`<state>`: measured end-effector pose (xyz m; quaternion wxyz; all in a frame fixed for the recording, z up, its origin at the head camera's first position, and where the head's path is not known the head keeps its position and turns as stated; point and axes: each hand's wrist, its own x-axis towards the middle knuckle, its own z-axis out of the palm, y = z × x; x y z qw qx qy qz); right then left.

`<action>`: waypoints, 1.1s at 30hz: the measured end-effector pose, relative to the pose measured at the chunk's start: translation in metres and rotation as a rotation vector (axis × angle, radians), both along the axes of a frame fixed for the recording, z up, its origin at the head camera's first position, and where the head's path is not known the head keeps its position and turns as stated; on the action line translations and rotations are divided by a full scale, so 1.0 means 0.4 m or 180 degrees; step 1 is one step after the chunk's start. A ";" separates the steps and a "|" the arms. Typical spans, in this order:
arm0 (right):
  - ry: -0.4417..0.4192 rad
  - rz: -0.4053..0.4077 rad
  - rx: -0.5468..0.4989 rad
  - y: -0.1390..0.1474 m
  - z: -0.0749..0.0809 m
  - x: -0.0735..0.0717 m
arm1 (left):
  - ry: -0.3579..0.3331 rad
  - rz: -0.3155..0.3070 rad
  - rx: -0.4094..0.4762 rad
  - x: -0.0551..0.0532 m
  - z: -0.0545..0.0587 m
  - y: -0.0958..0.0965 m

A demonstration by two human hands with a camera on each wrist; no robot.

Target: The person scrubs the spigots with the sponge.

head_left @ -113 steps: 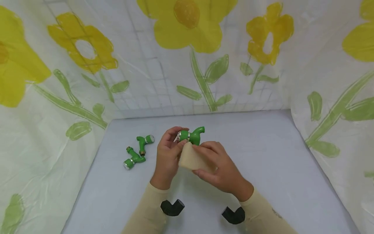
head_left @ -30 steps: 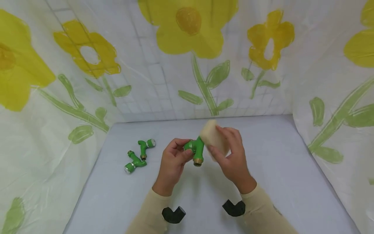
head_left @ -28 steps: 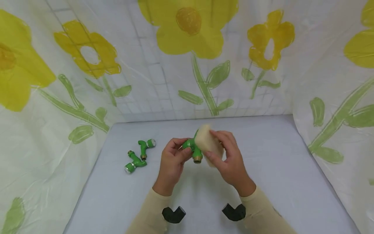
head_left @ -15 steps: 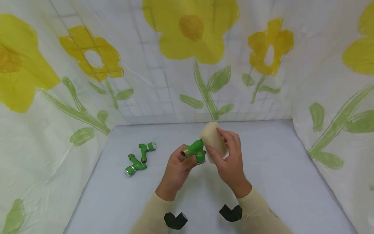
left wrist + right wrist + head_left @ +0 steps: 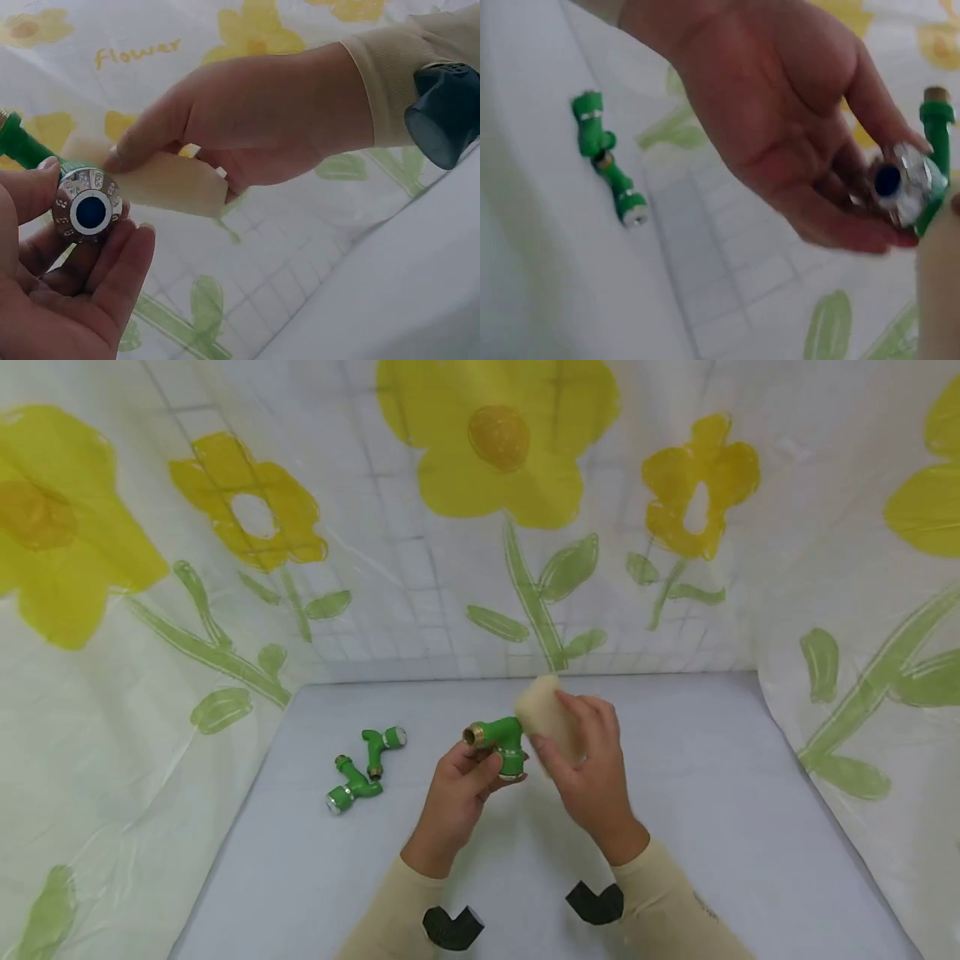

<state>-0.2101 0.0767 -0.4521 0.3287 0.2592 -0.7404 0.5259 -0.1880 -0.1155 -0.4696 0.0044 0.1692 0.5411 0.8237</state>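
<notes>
My left hand [image 5: 456, 797] grips a green faucet [image 5: 504, 739] by its knob end, above the table. The faucet's brass threaded inlet points left in the head view. In the left wrist view its silver knob cap [image 5: 88, 206] with a blue centre faces the camera, thumb and fingers around it. A cream sponge-like block [image 5: 547, 714] is pinched between the thumb and fingers of my right hand [image 5: 596, 772]. The block's edge touches the faucet's spout end, which it partly hides. In the right wrist view only a strip of the block [image 5: 939, 289] shows.
Two more green faucets lie close together on the left of the table: one farther back [image 5: 377, 750], one nearer [image 5: 352, 787]. A white sheet with painted yellow flowers [image 5: 498, 439] hangs behind and at both sides. Black curved pieces [image 5: 453, 928] sit at both wrists.
The left hand has turned the faucet, so its brass inlet swings from pointing down to pointing left. The right hand has moved the cream block back and forth against the faucet.
</notes>
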 end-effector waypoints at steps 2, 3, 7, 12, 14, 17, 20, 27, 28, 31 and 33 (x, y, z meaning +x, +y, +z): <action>0.0163 0.0136 0.0088 -0.015 -0.004 0.015 | -0.0029 0.0002 0.0012 0.001 -0.002 0.001; 0.0298 0.0230 0.0141 -0.022 -0.005 0.023 | -0.0033 -0.0012 0.0014 0.002 -0.003 0.000; 0.0663 0.0316 0.0241 -0.033 0.002 0.031 | 0.0011 -0.0154 0.0007 0.005 -0.003 -0.004; 0.0255 -0.0101 0.0142 -0.005 -0.003 0.010 | 0.0069 -0.0201 -0.0011 0.005 0.014 -0.011; 0.0165 -0.0096 0.0220 -0.005 -0.003 0.021 | -0.0001 -0.0168 0.0027 0.006 0.016 -0.010; 0.0344 0.0179 0.0404 -0.020 0.007 0.050 | 0.0075 -0.0167 0.0033 0.004 0.005 -0.006; 0.0545 0.0388 0.0519 -0.025 0.019 0.056 | 0.0211 -0.0234 0.0028 0.002 -0.002 -0.007; -0.0079 -0.0043 0.0161 0.008 -0.015 0.005 | 0.0042 -0.0272 0.0143 0.001 0.013 -0.019; -0.0119 -0.0025 0.0144 0.006 -0.020 0.007 | 0.0024 -0.0266 0.0157 0.001 0.012 -0.021; 0.0032 0.0238 0.0216 -0.008 -0.021 0.026 | 0.0020 -0.0217 0.0072 0.002 0.004 -0.023; 0.0299 0.0460 0.0344 -0.019 -0.012 0.038 | 0.0097 -0.0187 -0.0060 0.002 -0.001 -0.023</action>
